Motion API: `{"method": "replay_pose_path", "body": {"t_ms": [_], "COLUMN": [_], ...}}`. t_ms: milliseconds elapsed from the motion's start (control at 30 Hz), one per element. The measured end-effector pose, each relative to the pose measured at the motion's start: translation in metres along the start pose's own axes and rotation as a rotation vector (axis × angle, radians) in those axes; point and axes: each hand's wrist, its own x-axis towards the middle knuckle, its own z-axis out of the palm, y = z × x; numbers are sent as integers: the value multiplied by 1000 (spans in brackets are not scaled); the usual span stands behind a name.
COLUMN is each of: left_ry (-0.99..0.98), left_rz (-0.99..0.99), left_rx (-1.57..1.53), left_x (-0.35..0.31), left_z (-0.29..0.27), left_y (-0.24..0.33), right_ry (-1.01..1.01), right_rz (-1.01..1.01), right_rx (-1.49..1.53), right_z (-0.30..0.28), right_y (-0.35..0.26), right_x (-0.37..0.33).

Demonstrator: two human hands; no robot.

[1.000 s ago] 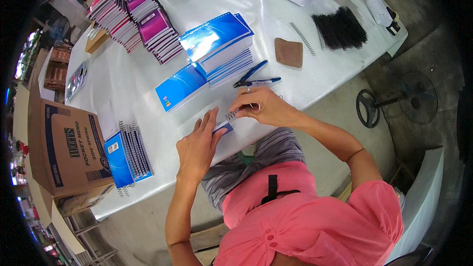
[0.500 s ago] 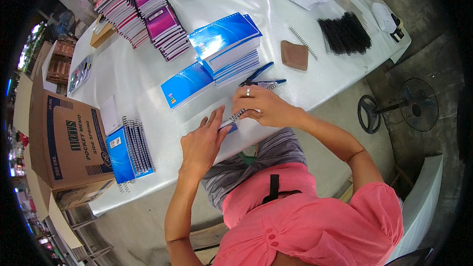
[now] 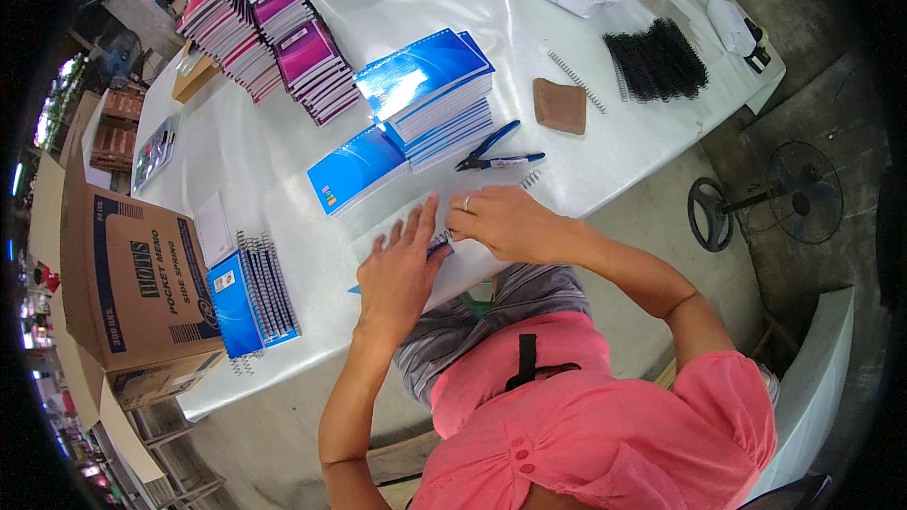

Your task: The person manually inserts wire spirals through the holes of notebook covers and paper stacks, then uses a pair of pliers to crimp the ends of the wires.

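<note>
A small notebook (image 3: 370, 244) with a white page up and a bit of blue cover showing lies at the table's near edge. My left hand (image 3: 399, 269) rests on it, fingers stretched out flat and thumb near its bound edge. With bent fingers, my right hand (image 3: 505, 222) pinches a wire spiral (image 3: 441, 239) at that edge; the fingertips partly hide it. More coil (image 3: 531, 179) shows beyond the right hand. Blue-handled cutting pliers (image 3: 491, 148) lie just past that hand, beside a stack of blue notebooks (image 3: 439, 113).
Farther right are a brown pad (image 3: 559, 106), a loose spiral (image 3: 576, 81) and a heap of black spirals (image 3: 657, 61). Purple and red notebooks (image 3: 307, 52) are stacked at the far left. Coil-bound blue notebooks (image 3: 255, 293) lie beside an open cardboard box (image 3: 151, 274).
My left hand has flattened and spread over the notebook. My right hand has moved slightly down, away from the pliers, and less of the spiral shows between the hands.
</note>
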Motion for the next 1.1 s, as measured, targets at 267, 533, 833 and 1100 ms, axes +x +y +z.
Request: {"method": "replay_pose_path", "body": {"t_ms": [267,533,833,1100], "left_ry": [-612,-451,-597,-475], "left_rz": [-96,28,-232,-167], "left_rx": [-273,-297,-171,-200], "left_x": [4,-9,-14,-21], "left_z": [-20,-20,-38,-24], "left_y": [-2,-4,-26,-41], "right_ry": [-233,-258,-727,-751], "right_rz": [277,532,142,97], "right_rx": [382,-51,853,885], "right_z": [-31,-100,-40,-21], "right_y": [30,160,64,54], "right_x": [-7,-39,34,47]}}
